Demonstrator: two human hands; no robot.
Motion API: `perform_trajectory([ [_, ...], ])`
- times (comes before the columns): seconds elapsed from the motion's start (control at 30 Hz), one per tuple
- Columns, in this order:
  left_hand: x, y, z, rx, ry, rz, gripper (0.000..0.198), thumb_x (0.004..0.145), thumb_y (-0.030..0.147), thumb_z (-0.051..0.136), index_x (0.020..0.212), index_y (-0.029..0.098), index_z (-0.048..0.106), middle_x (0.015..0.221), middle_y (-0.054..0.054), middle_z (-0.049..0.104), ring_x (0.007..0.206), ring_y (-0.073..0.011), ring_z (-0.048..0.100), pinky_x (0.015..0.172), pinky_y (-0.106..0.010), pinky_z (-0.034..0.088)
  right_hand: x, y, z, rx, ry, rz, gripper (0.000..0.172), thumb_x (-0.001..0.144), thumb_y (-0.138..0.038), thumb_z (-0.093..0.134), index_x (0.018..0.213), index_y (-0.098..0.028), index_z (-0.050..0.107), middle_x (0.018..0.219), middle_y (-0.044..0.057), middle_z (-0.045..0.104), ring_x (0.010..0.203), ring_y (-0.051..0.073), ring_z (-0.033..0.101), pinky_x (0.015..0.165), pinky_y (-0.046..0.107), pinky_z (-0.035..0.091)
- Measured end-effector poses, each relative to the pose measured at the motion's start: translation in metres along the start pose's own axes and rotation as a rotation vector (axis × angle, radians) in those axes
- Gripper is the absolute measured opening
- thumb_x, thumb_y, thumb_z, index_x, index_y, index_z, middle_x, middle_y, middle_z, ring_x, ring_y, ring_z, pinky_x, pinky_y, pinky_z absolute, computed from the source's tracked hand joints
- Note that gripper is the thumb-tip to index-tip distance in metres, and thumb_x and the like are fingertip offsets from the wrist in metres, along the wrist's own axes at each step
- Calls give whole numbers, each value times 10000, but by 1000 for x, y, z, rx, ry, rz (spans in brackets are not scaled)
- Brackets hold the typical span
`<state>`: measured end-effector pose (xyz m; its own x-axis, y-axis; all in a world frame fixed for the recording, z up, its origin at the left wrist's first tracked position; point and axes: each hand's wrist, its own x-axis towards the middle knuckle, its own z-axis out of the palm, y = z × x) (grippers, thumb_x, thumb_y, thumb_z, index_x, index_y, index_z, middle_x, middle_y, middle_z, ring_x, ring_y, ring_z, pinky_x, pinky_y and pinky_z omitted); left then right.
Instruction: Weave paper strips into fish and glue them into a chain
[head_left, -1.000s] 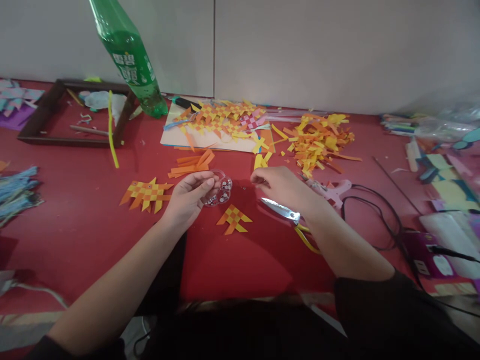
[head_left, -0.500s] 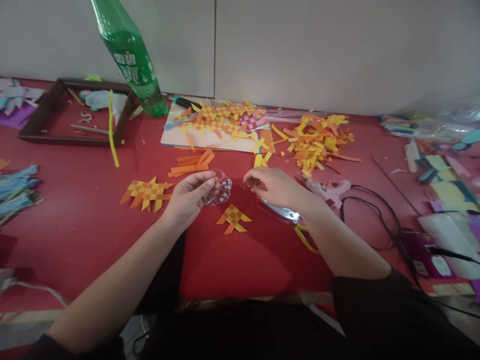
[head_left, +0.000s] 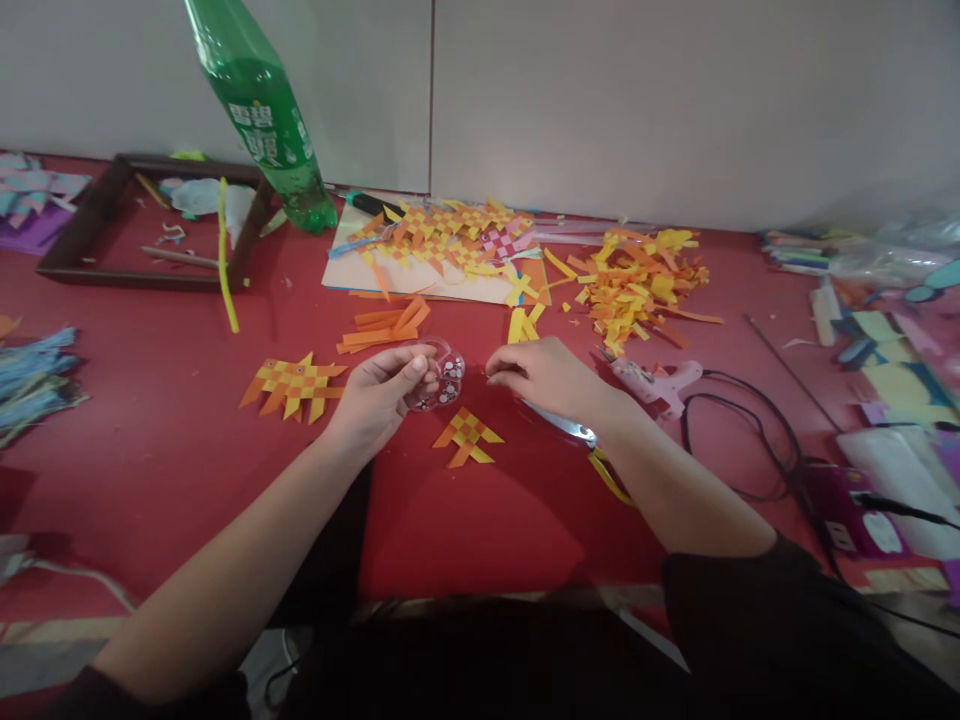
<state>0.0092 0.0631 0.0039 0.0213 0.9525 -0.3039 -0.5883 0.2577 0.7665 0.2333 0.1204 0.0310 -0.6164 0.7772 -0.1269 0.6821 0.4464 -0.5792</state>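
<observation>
My left hand has thumb and forefinger pinched together; what lies between them is too small to make out. Right behind those fingers is a clear round case of small black-and-white googly eyes, partly covered by the hand. Across a short gap, my right hand is closed in a pinch low over the red table, a tiny speck at its fingertips. A small woven paper fish in orange and yellow lies below and between the hands. Left of my left hand rests a larger woven fish with eyes.
Scissors with yellow handles lie partly under my right forearm. A pink glue gun and its black cord are farther right. Orange strips, a heap of paper scraps, a green bottle and a brown frame stand behind.
The fingers of my right hand have closed together over a tiny round piece that showed at their tips before. My left hand has barely moved.
</observation>
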Motion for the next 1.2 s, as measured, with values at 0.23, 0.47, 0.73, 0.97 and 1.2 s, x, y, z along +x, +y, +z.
perform_trajectory([
  [0.23,-1,4,3,-1,20,6,332,562,326,929,720,129,714,601,20,628,553,-67,590,596,-183,555,2,3,-1,-92,-122,-105,206,931,-246,562,882,-213,759,937,47,741,870,187,658,800,329,452],
  [0.47,-3,6,4,21,6,-17,360,539,336,935,614,138,645,580,26,599,522,-65,570,535,-177,535,-5,-4,-16,-156,-30,-31,252,942,-161,490,1015,-207,727,1033,52,751,923,187,666,818,310,469],
  [0.73,-2,8,4,34,9,-17,390,520,355,939,603,143,622,590,41,564,533,-58,554,545,-173,535,26,17,-8,-335,-80,-294,262,943,-157,477,1039,-165,721,1039,121,709,937,217,640,825,337,466],
  [0.97,-2,8,4,51,-3,-38,408,542,374,930,622,148,601,566,44,564,510,-56,545,507,-160,503,45,20,-13,-386,-248,-460,215,915,-154,514,895,-203,722,911,57,677,853,171,580,758,298,438],
  [1.2,-1,5,2,62,-4,-44,399,549,378,927,678,147,629,585,35,602,532,-67,586,551,-173,529,48,12,-8,-396,-270,-451,123,828,-103,560,761,-165,643,805,64,620,782,185,513,701,310,381],
])
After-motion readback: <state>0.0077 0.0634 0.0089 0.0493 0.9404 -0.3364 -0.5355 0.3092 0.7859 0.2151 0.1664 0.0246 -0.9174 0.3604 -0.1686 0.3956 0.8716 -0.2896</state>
